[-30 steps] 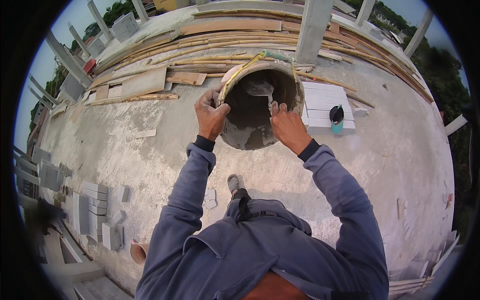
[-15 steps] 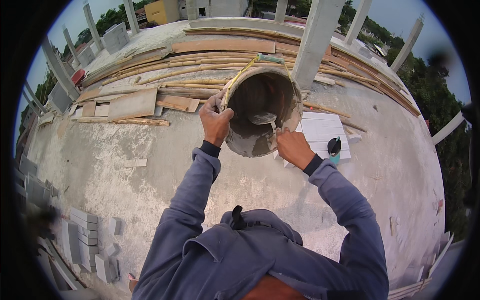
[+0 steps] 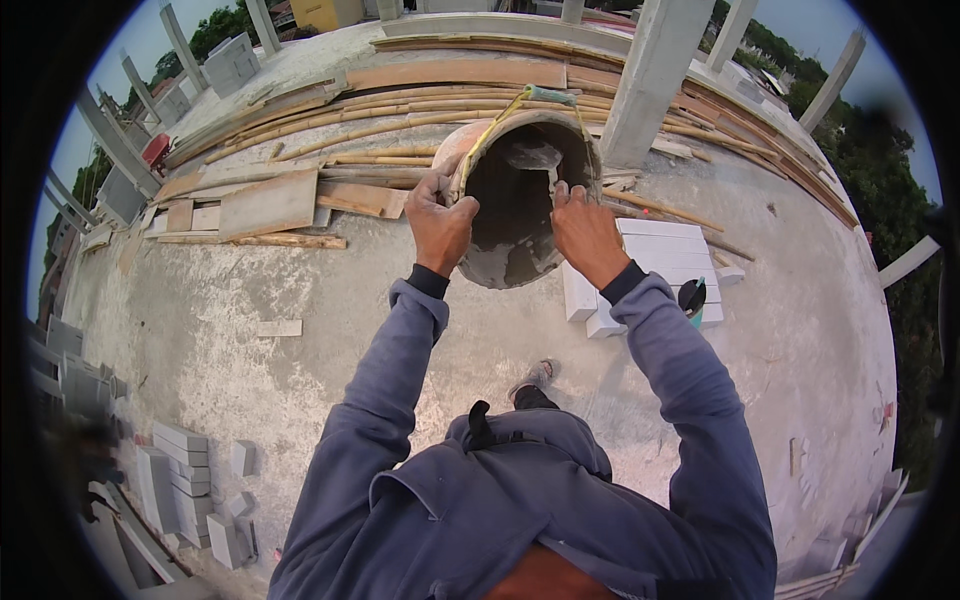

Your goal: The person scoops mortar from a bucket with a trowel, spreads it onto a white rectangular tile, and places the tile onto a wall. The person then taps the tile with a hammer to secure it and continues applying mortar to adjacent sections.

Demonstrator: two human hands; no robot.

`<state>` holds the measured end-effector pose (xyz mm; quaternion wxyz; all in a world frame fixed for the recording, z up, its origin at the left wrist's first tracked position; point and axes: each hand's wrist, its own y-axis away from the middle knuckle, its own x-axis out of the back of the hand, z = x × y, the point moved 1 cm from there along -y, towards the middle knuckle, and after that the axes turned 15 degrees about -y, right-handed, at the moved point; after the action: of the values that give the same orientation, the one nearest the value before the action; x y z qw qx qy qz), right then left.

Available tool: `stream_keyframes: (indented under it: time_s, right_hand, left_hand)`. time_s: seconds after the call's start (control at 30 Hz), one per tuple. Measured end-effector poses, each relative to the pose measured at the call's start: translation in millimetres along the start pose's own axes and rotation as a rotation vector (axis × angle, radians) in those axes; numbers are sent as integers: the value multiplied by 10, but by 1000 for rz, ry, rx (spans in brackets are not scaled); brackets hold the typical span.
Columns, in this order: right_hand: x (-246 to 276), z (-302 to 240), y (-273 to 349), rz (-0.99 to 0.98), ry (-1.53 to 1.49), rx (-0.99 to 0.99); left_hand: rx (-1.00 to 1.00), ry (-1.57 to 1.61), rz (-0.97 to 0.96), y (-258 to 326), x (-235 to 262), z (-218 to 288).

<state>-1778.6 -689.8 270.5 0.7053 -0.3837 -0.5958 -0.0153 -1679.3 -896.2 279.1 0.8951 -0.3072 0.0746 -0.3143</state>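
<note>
- Bucket point(image 3: 500, 200), round, pale and mortar-smeared, is held up off the floor before the body, mouth tipped toward my camera, seemingly to bare its inside.
- My left grip point(image 3: 440, 225) is clamped on the bucket's left rim, probably to steady it.
- My right grip point(image 3: 588, 232) is curled round the handle of a grey, flat-bladed trowel point(image 3: 532, 155), blade inside the mouth; I cannot tell whether the knuckles touch the rim.
- Yellow bail with a green sleeve point(image 3: 552, 97) stands above the upper rim, leaving the mouth unobstructed.
- White rectangular blocks point(image 3: 655, 245) lie edge to edge on grey concrete floor point(image 3: 360, 370), perhaps to save room.
</note>
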Motion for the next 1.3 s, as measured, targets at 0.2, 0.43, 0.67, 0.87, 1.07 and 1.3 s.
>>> stream_keyframes:
  time_s: [0.2,0.43,0.67,0.87,1.07,1.3]
  right_hand:
    - [-23,341,-446,-340,80,299]
    - [146,1258,-1540,-154,415,622]
    - [-677,2091,-1870,-213,-65,134]
    - [-1063,2389,-1733,-339,-422,-71]
    - [-977,2547,-1774,-277,20,-286]
    - [-1429,2514,-1733,-197,-165,-910]
  left_hand:
    - [79,-208,-17,-618,-344,-379]
    - [198,-256,-59,-1176,-1072,-726]
    - [133,-299,38,-1389,-1581,-873]
    - [-10,-58,-5,-1562,-2290,-1267]
    - [64,145,-172,-1649,-2892,-1639]
    - [-56,259,-309,-2093,-3333,-1686]
